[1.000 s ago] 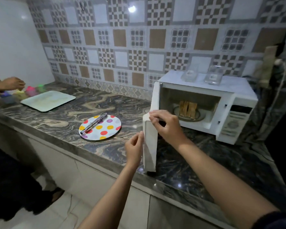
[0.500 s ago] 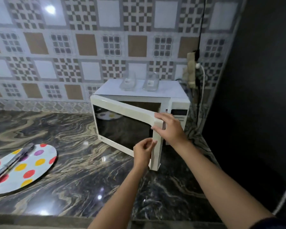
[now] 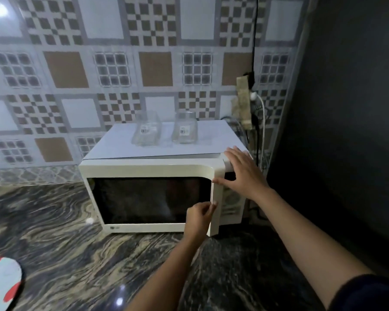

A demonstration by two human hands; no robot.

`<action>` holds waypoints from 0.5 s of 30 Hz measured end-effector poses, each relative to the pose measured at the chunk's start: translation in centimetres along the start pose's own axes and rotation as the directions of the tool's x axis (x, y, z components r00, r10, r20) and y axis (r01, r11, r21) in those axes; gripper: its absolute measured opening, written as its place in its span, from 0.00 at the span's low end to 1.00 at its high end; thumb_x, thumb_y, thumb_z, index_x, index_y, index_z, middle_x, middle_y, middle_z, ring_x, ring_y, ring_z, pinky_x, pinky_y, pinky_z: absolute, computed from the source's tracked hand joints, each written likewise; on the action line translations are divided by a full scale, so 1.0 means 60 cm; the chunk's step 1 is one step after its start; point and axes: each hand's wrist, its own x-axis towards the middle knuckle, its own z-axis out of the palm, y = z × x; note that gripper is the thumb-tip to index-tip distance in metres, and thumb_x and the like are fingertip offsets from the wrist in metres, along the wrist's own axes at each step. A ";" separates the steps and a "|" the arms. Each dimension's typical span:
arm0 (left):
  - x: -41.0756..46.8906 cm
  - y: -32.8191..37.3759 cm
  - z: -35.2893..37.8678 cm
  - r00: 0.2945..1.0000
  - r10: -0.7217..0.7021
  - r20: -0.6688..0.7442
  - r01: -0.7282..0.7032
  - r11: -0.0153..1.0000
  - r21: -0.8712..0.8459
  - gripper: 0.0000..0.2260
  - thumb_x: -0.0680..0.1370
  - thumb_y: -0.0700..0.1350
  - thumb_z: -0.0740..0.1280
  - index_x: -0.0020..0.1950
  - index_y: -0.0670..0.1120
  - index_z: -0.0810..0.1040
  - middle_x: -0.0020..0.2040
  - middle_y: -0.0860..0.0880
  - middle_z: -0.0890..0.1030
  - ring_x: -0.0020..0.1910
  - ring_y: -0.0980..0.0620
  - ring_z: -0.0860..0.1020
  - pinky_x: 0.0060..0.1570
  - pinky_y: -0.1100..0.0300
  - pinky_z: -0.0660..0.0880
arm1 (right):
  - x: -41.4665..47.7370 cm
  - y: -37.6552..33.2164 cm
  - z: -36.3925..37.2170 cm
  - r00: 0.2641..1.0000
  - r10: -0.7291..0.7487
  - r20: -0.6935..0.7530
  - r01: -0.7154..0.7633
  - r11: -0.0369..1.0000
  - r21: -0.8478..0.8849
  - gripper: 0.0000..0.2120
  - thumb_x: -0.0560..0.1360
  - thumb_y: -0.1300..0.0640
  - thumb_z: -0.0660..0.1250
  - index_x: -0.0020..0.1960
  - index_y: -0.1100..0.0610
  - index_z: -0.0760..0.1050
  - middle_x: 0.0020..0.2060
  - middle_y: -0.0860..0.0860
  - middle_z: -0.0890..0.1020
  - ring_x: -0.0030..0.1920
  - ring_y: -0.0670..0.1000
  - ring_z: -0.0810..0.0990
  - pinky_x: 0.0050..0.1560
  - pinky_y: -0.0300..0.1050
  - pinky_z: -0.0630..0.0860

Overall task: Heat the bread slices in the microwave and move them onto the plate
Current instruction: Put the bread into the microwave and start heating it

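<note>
The white microwave stands on the marble counter, its door swung almost flat against the body. The bread slices are hidden behind the dark door window. My right hand lies flat with spread fingers over the door's top right corner and the control panel, thumb on the door edge. My left hand has curled fingers and touches the door's right edge lower down, holding nothing. A slice of the polka-dot plate shows at the bottom left corner.
Two clear glass jars stand on top of the microwave. A power strip with plugged cables hangs on the tiled wall behind its right side. A dark wall closes off the right. The marble counter stretches left.
The door has swung from wide open to nearly closed. Both hands followed it to the right; my right hand's fingers straightened over the corner. The view turned right, leaving only the plate's edge.
</note>
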 end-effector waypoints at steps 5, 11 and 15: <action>-0.001 -0.020 0.011 0.996 -0.037 0.080 0.030 0.995 0.095 0.19 0.79 0.48 0.63 0.29 0.47 0.65 0.24 0.50 0.64 0.24 0.57 0.65 0.30 0.59 0.58 | 0.022 0.021 0.009 1.000 -0.005 -0.009 0.004 0.996 -0.093 0.57 0.58 0.18 0.38 0.74 0.55 0.57 0.73 0.49 0.62 0.73 0.52 0.59 0.72 0.50 0.54; 0.012 -0.017 0.019 0.999 0.005 0.038 -0.012 0.986 0.168 0.16 0.80 0.45 0.62 0.34 0.41 0.69 0.32 0.37 0.74 0.33 0.42 0.74 0.33 0.57 0.59 | 0.029 0.026 0.021 0.996 -0.020 -0.090 0.015 0.998 -0.062 0.54 0.60 0.20 0.40 0.72 0.56 0.63 0.69 0.51 0.68 0.67 0.55 0.66 0.65 0.50 0.60; 0.015 -0.021 0.028 0.998 0.056 -0.024 -0.049 0.973 0.227 0.15 0.80 0.44 0.62 0.34 0.43 0.65 0.33 0.36 0.75 0.34 0.41 0.73 0.32 0.59 0.55 | 0.035 0.025 0.019 0.995 -0.021 -0.102 0.014 0.998 -0.068 0.52 0.60 0.22 0.42 0.72 0.56 0.62 0.68 0.51 0.67 0.65 0.55 0.65 0.62 0.48 0.58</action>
